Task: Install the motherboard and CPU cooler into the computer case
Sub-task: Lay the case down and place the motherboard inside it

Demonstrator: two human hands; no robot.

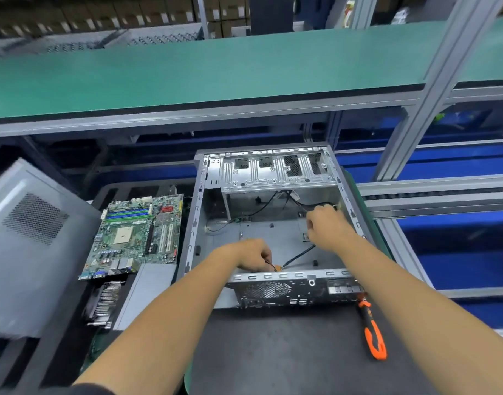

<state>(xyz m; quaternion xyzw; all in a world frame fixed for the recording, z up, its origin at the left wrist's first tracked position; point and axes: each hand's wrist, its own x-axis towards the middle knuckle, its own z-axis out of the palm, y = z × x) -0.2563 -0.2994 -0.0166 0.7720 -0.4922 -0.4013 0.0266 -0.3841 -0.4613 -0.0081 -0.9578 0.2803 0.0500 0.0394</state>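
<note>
I see motherboard (pixel 136 235) left of centre frame, just outside open case (pixel 269 223), long axis running up-frame. Left hand (pixel 251 255) nearer, pinching cable (pixel 298 255) at case's near wall. Right hand (pixel 327 226) curled on wires deeper inside.

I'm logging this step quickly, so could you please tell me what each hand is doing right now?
Left hand: closed, pinching a thin black cable inside the computer case.
Right hand: fingers curled among the case's cables; whether it grips one cannot be told.

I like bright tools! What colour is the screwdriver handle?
The screwdriver handle is orange and black, seen in the head view.
</note>
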